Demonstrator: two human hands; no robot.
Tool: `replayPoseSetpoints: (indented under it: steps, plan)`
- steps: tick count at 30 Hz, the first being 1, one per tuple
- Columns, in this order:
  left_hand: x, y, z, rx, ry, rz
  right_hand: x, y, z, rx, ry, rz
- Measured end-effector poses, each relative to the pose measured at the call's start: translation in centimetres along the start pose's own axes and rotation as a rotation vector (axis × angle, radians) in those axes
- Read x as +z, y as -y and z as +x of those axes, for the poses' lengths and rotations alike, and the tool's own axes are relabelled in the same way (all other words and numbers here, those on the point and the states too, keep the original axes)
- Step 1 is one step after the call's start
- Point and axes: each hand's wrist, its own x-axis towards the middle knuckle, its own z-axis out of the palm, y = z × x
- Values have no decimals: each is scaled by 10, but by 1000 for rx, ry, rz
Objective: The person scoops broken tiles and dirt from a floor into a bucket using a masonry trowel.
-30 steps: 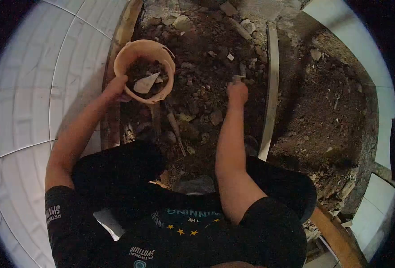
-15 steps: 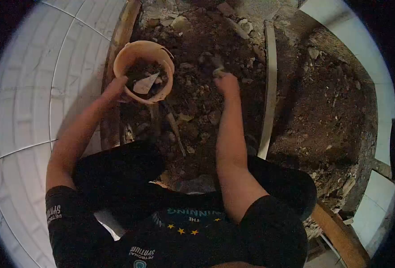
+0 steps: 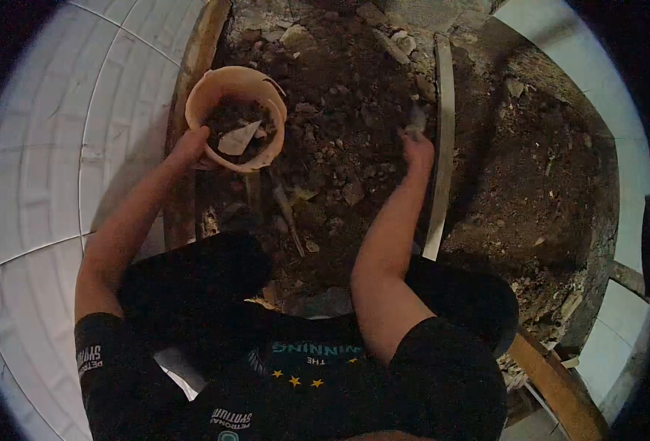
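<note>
We take the wooden strip point(image 3: 443, 147) as our reference. The bucket point(image 3: 231, 82) is well to the left of the strip, its open mouth facing us; whether its base bears on the ground is hidden. Our left hand point(image 3: 191, 147) grasps the near-left part of the rim, thumb uppermost. Our right hand point(image 3: 418, 153), just left of the strip, is closed on a blurred grey object point(image 3: 418, 117) that we cannot identify. We judge the bucket moderately heavy owing to its load, with a wall that is stiff but able to flex under a one-sided pull. Grit can make the rim slippery, and the damaged edge may split further if loaded. For lifting, we take hold at two opposite, sound sections of the rim, or support the base, and avoid the broken section on the side toward the strip. In appearance, the bucket is round, deep and pale orange, probably plastic, with a ragged, partly separated edge. It contains dark soil point(image 3: 225, 116) and a flat, pointed, whitish shard point(image 3: 237, 140), which looks rigid, brittle and possibly sharp; we grip the shard by its broad end.
</note>
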Motion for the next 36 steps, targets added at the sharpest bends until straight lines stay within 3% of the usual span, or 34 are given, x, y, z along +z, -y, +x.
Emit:
replayPoseSetpoints:
  steps: [3, 5, 8, 11, 12, 15, 16, 18, 20, 23, 27, 30, 33, 36]
  plan:
    - [1, 3, 3, 14, 12, -38, -13, -12, 2, 78, -116, -207]
    - [4, 0, 0, -6, 26, -86, -3, -22, 1, 180, 2, -214]
    - [11, -29, -25, -151, -74, -293, 33, -22, -12, 83, -107, -232]
    - [3, 9, 2, 81, 84, -133, 48, -17, -12, 253, -65, -70]
    - [3, 7, 3, 61, 52, -96, 47, -18, -13, 257, -70, -65]
    - [2, 1, 3, -11, 17, -71, 42, -22, -15, -50, -225, -134]
    - [1, 3, 5, -22, 1, -51, 38, -24, -13, -51, -223, -132]
    - [-1, 4, 8, -46, -29, -11, 30, -30, -7, 126, 47, 240]
    - [0, 9, 10, -90, -18, -62, 31, -35, 2, 12, 82, 20]
    - [3, 4, 4, -122, -18, -128, 7, 3, -30, 166, 120, 344]
    - [15, -10, -15, -79, -201, -221, -13, 42, -56, 329, 100, 300]
    - [2, -1, -4, -142, 19, -161, -19, 36, -49, 260, 212, 235]
    - [11, -12, -21, -60, -81, -303, -19, 51, -58, 193, 166, 175]
    - [-4, 8, 7, 59, 8, -9, -26, 62, -71, 249, 109, 178]
